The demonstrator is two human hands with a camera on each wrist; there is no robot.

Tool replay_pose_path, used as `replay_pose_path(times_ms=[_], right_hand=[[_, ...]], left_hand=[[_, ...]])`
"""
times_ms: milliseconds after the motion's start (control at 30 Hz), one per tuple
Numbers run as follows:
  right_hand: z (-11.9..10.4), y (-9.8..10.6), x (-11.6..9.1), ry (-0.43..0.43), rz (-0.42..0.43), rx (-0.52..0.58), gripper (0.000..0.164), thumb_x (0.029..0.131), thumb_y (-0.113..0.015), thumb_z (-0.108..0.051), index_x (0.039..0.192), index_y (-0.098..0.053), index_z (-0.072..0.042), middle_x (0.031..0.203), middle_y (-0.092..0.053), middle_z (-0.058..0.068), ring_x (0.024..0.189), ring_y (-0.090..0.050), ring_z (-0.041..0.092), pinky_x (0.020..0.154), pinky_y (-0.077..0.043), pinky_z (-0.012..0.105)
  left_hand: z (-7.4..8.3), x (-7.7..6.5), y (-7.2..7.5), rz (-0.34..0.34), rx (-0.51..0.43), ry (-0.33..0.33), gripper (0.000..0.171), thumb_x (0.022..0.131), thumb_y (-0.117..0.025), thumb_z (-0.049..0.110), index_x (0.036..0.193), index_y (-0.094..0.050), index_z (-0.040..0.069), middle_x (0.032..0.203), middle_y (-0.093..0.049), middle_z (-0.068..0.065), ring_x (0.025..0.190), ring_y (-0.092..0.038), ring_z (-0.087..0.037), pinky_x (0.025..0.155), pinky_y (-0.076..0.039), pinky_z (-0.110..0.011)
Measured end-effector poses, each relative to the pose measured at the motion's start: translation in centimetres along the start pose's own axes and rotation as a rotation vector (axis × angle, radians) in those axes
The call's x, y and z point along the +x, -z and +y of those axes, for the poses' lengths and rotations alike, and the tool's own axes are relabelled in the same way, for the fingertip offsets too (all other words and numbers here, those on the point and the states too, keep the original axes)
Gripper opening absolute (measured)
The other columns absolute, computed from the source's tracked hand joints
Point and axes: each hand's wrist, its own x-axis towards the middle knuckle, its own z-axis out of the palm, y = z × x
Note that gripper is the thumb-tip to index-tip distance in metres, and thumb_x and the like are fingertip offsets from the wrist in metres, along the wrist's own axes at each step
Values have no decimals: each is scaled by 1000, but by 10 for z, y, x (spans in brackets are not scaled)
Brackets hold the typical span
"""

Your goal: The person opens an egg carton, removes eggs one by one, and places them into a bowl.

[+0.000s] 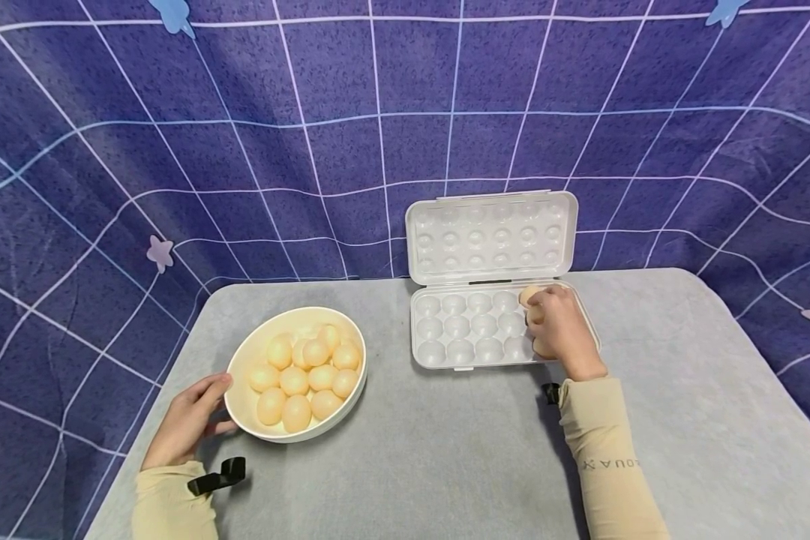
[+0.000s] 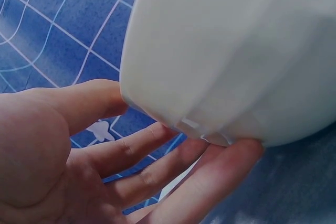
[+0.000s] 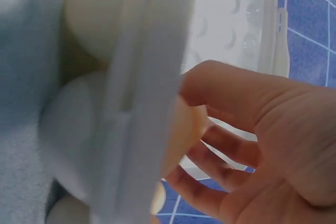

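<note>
A cream bowl (image 1: pixel 243 409) heaped with several pale-orange eggs (image 1: pixel 294 381) stands at the left of the table. My left hand (image 1: pixel 187 416) holds its left side, the thumb at the rim and the fingers against the outside wall (image 2: pixel 220 40). To the right lies an open egg box (image 1: pixel 445 366) of whitish plastic, its lid (image 1: pixel 489 232) raised behind it. At its right end my right hand (image 1: pixel 559 322) grips an egg (image 3: pixel 184 127) seated in the tray, thumb and fingers around it. Other eggs show at the far (image 1: pixel 529 295) and near (image 1: pixel 543 349) sides of the hand.
A grey table (image 1: pixel 405 450) carries both containers. Behind it hangs a blue checked cloth (image 1: pixel 331 150). Bare round cups (image 1: pixel 457 327) fill the box's left and middle columns. Black straps (image 1: pixel 217 477) are at both wrists.
</note>
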Motion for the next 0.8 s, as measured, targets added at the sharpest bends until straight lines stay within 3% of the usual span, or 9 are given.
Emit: replay_pose_path(times_ms=[267, 433, 600, 800], right_hand=[[-14, 7, 4, 0, 29, 40, 31, 59, -72, -1, 90, -66, 2, 90, -55, 19, 85, -49, 38, 75, -40, 45], [-21, 11, 4, -28, 12, 73, 31, 63, -71, -4, 93, -63, -3, 93, -56, 17, 85, -52, 35, 70, -42, 43], [-29, 13, 5, -24, -18, 104, 31, 67, -68, -3, 96, -60, -1, 91, -59, 17, 82, -53, 31, 68, -43, 42], [-43, 15, 8, -26, -35, 154, 34, 66, -71, -6, 98, -60, -2, 97, -55, 14, 84, -50, 28, 70, -42, 40]], left_hand=[[-1, 0, 1, 1, 3, -10, 84, 80, -60, 57, 135, -37, -3, 115, -52, -8, 90, -62, -7, 70, -56, -44], [25, -17, -9, 5, 23, 26, 78, 85, -58, 53, 134, -37, -4, 112, -54, -3, 89, -61, -5, 72, -57, -41], [48, -33, -19, -15, 70, 15, 71, 92, -51, 44, 136, -32, -8, 119, -49, -14, 87, -60, -2, 72, -58, -38], [47, -31, -19, -16, 35, 9, 68, 92, -53, 41, 134, -34, -9, 118, -50, -14, 86, -61, -4, 70, -58, -40]])
